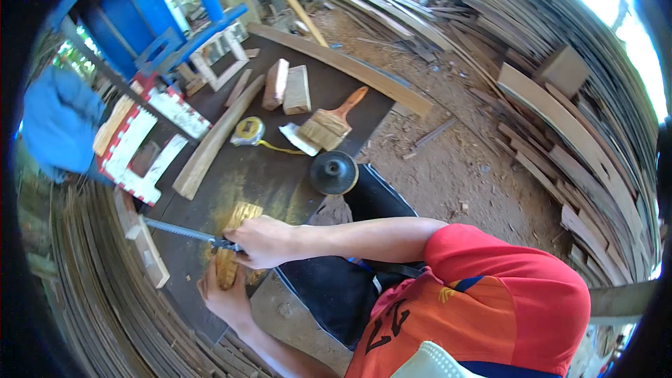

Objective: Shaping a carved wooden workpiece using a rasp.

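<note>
A small yellowish wood block (227,271) lies on the dark tabletop (280,189), with sawdust scattered around it. My left hand (225,297) grips its near end, fingers and thumb on either side. Across the middle of the block sits a hand saw (180,229), its toothed blade pointing left. My right hand (264,241) is closed round the saw's handle, which it mostly hides. Whether the teeth have cut into the wood cannot be made out.
Beyond lie a tape measure (247,130), a wide brush (326,128), a black round disc (334,173), two wood blocks (297,91) and a long wood strip (218,140). A plank (350,70) borders the far side. Stacked boards (105,273) stand left.
</note>
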`<control>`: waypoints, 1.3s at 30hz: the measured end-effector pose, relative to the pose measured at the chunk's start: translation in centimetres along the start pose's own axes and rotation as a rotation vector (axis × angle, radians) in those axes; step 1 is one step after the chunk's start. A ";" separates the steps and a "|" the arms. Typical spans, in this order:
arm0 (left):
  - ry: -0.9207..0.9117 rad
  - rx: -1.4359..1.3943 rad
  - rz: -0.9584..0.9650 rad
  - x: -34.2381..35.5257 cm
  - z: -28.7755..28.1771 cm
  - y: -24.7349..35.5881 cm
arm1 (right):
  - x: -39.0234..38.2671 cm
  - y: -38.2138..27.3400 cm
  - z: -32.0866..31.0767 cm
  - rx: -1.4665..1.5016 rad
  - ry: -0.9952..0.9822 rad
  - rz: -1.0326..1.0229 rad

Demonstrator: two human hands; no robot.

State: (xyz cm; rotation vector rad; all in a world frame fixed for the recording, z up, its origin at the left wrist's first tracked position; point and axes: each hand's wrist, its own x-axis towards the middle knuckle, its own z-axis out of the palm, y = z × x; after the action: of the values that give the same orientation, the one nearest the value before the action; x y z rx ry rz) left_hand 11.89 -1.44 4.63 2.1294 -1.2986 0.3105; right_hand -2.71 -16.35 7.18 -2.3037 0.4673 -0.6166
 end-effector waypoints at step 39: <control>0.136 0.015 -0.059 -1.9 0.2 1.7 | -8.8 0.3 0.5 -0.207 -0.034 -0.106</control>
State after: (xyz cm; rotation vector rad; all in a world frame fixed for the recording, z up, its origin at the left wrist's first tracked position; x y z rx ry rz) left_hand 9.45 -0.76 4.16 2.1151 -1.1567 0.4335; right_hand -9.71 -12.00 4.05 -2.5446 0.4121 -0.6035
